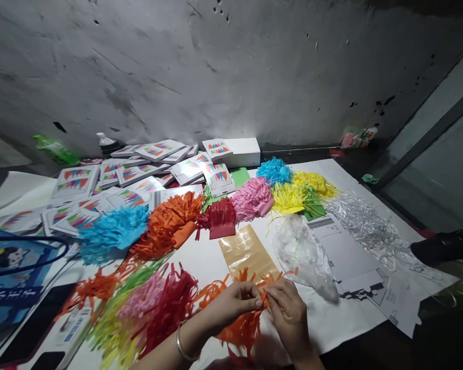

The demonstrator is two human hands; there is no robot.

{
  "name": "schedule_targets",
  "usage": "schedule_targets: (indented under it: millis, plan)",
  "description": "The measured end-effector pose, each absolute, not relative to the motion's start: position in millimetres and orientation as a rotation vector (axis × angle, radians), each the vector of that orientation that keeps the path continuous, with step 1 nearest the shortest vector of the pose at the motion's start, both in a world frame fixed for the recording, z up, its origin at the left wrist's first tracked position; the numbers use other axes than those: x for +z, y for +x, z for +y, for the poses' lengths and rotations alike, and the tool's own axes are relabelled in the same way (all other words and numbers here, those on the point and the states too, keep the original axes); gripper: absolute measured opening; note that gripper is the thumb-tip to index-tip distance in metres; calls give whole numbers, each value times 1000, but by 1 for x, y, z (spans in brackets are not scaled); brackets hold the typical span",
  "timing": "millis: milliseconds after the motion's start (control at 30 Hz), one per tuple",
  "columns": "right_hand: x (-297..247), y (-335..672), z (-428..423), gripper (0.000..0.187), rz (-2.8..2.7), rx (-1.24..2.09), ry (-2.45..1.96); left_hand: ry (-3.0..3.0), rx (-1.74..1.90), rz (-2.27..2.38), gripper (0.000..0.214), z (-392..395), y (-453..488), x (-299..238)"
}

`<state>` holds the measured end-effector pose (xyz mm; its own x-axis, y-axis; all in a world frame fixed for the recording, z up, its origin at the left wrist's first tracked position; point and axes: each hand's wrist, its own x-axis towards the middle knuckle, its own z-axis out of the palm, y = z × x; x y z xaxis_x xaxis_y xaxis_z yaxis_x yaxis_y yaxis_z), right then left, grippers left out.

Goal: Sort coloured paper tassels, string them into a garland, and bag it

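Observation:
My left hand [242, 302], a silver bangle on its wrist, pinches an orange tissue-paper tassel [241, 331] near the front edge of the table. My right hand [287, 311] grips the same tassel from the other side, its fingertips close to the left ones. Orange strips hang below both hands, and more spread out beyond them. Just past the fingers lies a brown adhesive-looking sheet [243, 249]. To the left of my left hand is a heap of finished-looking tassels, among them a red one [175, 295], a pink one [142, 303] and a yellow one [113, 336].
Fringed paper bundles in blue [118, 231], orange [170, 218] and pink [254, 198] line the table's middle. Printed packets [150, 167] pile up behind. A clear plastic bag [301, 252], cards [339, 252] and white string [370, 226] lie right; a phone [36, 324] lies left.

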<state>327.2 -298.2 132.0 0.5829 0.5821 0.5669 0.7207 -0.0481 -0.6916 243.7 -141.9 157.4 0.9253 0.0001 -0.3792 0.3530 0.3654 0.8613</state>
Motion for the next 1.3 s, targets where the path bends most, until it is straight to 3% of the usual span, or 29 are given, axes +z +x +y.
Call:
schedule_targets:
  millis: [333,600,733,900,967,1133,1300]
  plan:
    - [146,333,-295,26,-1376,-98,-1639,991,-278,416,32,-136,230,148]
    - [129,307,-287,15,-918,52,-1655,981,153,508,31,-162,229,139]
    - [118,300,-286,14,-807,15,-1630,1216,116,542,36,-162,226,137]
    - [114,303,-287,27,-974,-115,-1635,1745,223,410,26,-148,227,144]
    - [115,305,-287,23,-957,-68,-1702,1902,251,310,25,-145,229,145]
    - [102,308,-295,32,-802,253,-1764,2038,156,290,30,-146,246,143]
    - [65,313,-315,42,-537,109,-1842,2122,94,159,25,-131,321,137]
